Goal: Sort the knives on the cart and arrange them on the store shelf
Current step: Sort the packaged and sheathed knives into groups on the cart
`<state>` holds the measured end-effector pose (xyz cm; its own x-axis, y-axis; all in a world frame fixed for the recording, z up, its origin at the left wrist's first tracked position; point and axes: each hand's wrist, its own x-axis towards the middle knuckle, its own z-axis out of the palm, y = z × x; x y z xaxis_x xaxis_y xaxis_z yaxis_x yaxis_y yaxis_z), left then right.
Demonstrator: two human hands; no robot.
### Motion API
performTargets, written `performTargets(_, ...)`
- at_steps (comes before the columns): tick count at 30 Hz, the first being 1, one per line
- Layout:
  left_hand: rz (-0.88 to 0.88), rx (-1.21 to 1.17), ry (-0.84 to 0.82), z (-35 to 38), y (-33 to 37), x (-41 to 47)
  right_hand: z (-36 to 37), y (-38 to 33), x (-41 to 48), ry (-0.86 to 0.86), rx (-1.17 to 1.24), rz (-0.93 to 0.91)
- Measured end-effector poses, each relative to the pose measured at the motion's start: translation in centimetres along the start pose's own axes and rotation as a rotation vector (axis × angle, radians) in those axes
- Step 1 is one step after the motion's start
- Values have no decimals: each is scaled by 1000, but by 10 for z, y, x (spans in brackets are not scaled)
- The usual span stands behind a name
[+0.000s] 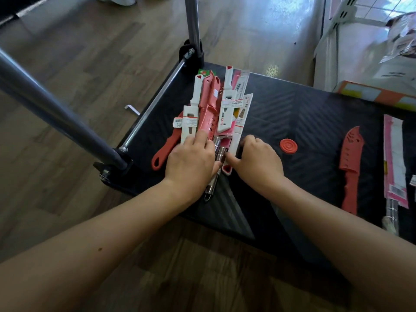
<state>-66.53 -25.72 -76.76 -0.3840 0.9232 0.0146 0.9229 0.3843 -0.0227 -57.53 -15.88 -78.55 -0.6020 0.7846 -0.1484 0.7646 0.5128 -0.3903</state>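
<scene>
Head view: the knife pile [216, 109] lies on the black cart deck [304, 122], at the deck corner nearest the upright cart post [193, 23]. Taking the pile as the landmark, its long axis runs from the person toward the post, with the white sheathed knives [226, 104] and the salmon-pink sheathed knife [208, 102] lying roughly parallel along that axis. Both hands are directly at the near end of the pile, so the pile extends straight ahead of them. The left hand [191, 161] rests palm down on the near left part of the pile, its fingers spread over a white sheath and the pink sheath; it presses rather than clamps. The right hand [256, 161] is at the near right edge of the pile, its fingers curled against the carded package there; whether they have closed around it cannot be told. The hands stand close together, with the steel-handled tools [219, 147] showing between them. Neither hand is clearly nearer. A judgement: the coming move is a squaring or gathering of the pile along its long axis. Well to the right of the pile lie a red disc [288, 146], a lone red sheathed knife [352, 167] and a pink carded knife [395, 158], both with axes roughly parallel to the pile.
</scene>
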Motion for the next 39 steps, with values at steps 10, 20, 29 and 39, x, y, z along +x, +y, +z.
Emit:
performTargets(10, -118, 0, -159, -8, 14, 17, -6, -10, 12, -141, 43, 174)
performTargets(20, -173, -140, -180, -12, 14, 15, -4, -15, 14, -174, 71, 217)
performTargets(29, -130, -170, -126, -13, 13, 13, -6, -21, 15, -135, 95, 114)
performTargets(39, -173, -401, -140, -12, 12, 13, -18, -2, 3, -237, 141, 209)
